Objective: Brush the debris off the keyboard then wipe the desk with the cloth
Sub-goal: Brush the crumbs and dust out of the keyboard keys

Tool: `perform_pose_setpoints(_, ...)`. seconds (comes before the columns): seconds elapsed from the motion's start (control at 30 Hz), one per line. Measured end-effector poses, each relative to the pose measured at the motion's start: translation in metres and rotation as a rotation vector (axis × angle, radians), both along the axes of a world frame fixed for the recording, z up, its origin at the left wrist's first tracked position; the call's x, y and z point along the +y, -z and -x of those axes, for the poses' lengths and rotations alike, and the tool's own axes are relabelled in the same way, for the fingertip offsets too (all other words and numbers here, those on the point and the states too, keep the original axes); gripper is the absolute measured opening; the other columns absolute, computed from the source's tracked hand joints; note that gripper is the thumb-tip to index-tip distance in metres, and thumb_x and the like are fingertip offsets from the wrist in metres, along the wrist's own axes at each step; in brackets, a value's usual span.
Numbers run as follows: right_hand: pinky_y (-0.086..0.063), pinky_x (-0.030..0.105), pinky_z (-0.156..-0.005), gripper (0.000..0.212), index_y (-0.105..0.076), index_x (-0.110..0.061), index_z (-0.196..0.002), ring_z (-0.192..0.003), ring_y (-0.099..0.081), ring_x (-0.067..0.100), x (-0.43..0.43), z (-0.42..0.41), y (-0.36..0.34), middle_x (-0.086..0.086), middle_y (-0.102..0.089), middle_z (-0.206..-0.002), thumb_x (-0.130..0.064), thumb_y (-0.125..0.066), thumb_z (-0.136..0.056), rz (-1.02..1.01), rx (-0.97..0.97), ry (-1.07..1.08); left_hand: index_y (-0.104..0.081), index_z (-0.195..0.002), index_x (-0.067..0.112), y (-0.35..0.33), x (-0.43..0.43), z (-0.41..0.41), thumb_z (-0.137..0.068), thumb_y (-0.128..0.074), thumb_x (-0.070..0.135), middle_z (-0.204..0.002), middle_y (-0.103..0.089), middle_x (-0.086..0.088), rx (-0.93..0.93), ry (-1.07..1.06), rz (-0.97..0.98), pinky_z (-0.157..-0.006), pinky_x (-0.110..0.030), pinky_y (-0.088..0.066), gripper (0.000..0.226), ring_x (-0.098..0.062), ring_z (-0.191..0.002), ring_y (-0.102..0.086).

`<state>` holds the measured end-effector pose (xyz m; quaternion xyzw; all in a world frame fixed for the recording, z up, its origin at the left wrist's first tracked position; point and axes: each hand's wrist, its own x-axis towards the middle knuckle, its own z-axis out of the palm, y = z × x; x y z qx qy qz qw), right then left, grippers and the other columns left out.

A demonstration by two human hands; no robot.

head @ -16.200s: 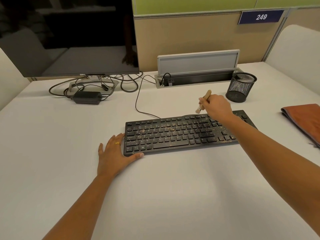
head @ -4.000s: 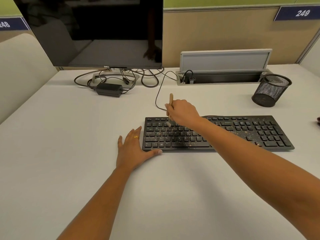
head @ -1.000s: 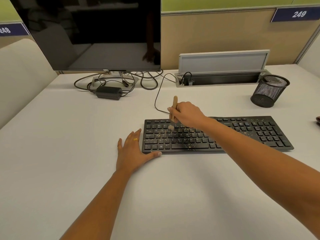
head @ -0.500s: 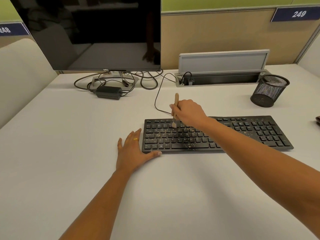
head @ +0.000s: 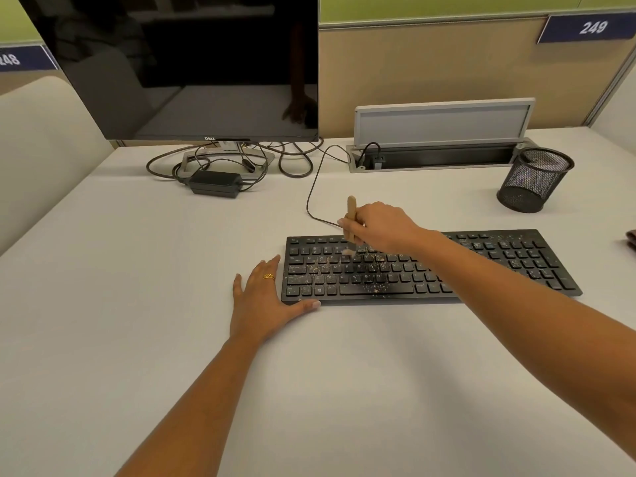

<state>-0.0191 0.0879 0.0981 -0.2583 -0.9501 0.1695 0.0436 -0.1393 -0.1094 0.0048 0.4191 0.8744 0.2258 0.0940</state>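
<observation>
A black keyboard [head: 516, 259] lies across the white desk [head: 137, 270], speckled with tan crumbs, thickest around the space bar. My right hand [head: 382, 225] grips a small wooden-handled brush [head: 351, 210] nearly upright, its pale bristles touching the upper letter rows on the left half. My left hand [head: 265, 301] lies flat on the desk against the keyboard's left end, thumb along its front edge. Only a sliver of the cloth [head: 631, 238] shows at the right edge of the frame.
A dark monitor [head: 192, 63] stands at the back left with a power brick [head: 215, 183] and tangled cables below it. A cable box with a raised lid [head: 444, 122] sits behind the keyboard. At the back right stands a black mesh pen cup [head: 533, 184].
The brush has swept slightly back down over the upper-left keys after lifting toward the top row half a second ago. My left hand has stayed put.
</observation>
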Motion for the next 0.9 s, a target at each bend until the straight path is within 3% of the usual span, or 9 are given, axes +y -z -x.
perform_pose_setpoints(0.1,-0.039,0.029,-0.066,0.045,-0.064,-0.010,-0.089,-0.071,-0.054,0.019,0.004,0.000,-0.002,0.003,-0.060,-0.078,-0.040,-0.032,-0.100,-0.108,0.014,0.042,-0.016,-0.152,0.022,0.000,0.000,0.000,-0.052,-0.052,0.088,-0.158,-0.021,0.005,-0.006,0.001,0.001,-0.118,-0.040,0.006,0.125,-0.007,-0.146,-0.009)
perform_pose_setpoints(0.27,-0.035,0.027,-0.058,0.046,-0.068,-0.012,-0.086,-0.059,-0.048,0.007,0.003,-0.001,0.006,-0.008,-0.057,-0.067,-0.041,-0.034,-0.099,0.090,0.170,0.114,-0.017,-0.151,0.022,0.002,0.001,0.002,-0.052,-0.052,0.089,-0.157,-0.022,0.005,-0.001,0.001,-0.014,-0.119,-0.042,0.006,0.125,-0.006,-0.146,-0.010)
perform_pose_setpoints(0.37,-0.043,0.030,-0.069,0.046,-0.066,-0.013,-0.083,-0.070,-0.057,0.015,0.003,-0.003,0.007,-0.001,-0.066,-0.078,-0.041,-0.033,-0.100,0.011,0.103,0.090,-0.018,-0.151,0.022,0.003,0.001,0.001,-0.055,-0.055,0.086,-0.157,-0.022,0.005,-0.002,-0.001,-0.015,-0.118,-0.041,0.006,0.122,-0.006,-0.146,-0.010)
perform_pose_setpoints(0.47,-0.044,0.032,-0.069,0.048,-0.067,-0.008,-0.089,-0.077,-0.062,0.024,0.005,-0.001,0.006,0.008,-0.068,-0.083,-0.039,-0.032,-0.100,-0.095,0.088,0.093,-0.017,-0.151,0.022,0.002,0.000,0.001,-0.053,-0.055,0.087,-0.157,-0.022,0.005,-0.007,0.001,-0.019,-0.118,-0.041,0.005,0.123,-0.006,-0.145,-0.010)
perform_pose_setpoints(0.6,-0.041,0.028,-0.067,0.045,-0.068,-0.012,-0.091,-0.075,-0.057,0.017,0.004,0.000,0.007,0.001,-0.068,-0.085,-0.039,-0.033,-0.100,0.030,0.222,0.175,-0.017,-0.151,0.022,0.001,0.001,0.001,-0.052,-0.051,0.085,-0.157,-0.022,0.005,-0.007,-0.003,-0.016,-0.118,-0.041,0.006,0.123,-0.006,-0.145,-0.010)
perform_pose_setpoints(0.9,-0.050,0.038,-0.075,0.047,-0.066,-0.004,-0.091,-0.077,-0.062,0.026,-0.001,0.004,0.002,0.006,-0.065,-0.080,-0.035,-0.033,-0.100,0.018,0.132,0.181,-0.017,-0.151,0.021,-0.001,0.000,0.000,-0.052,-0.050,0.084,-0.157,-0.022,0.005,-0.015,0.001,-0.017,-0.118,-0.041,0.006,0.122,-0.006,-0.146,-0.010)
